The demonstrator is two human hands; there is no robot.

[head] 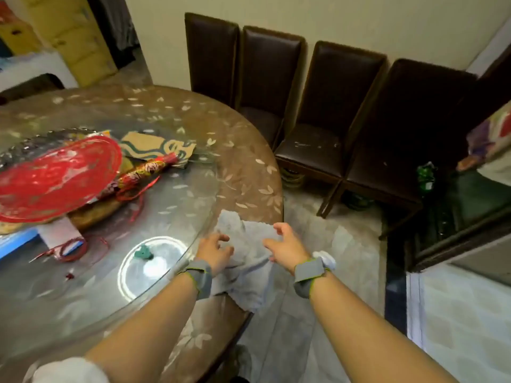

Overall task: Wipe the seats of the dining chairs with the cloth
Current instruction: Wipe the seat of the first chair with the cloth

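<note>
A crumpled grey cloth (243, 239) lies on the near right edge of the round table (249, 172), part of it hanging over the edge. My left hand (214, 251) rests on its left side with fingers spread. My right hand (284, 248) hovers over its right side, fingers apart and curled. Neither hand has closed on it. Several dark brown dining chairs (318, 150) stand in a row against the far wall, their seats facing the table; the seat of the third one shows pale specks.
On the table a glass turntable (171, 217) carries a red mesh cover (55, 178), a rolled red scroll (143, 172), a paper bag and red string. A dark glass-topped cabinet (456, 217) stands at the right. Open floor (331, 244) lies between table and chairs.
</note>
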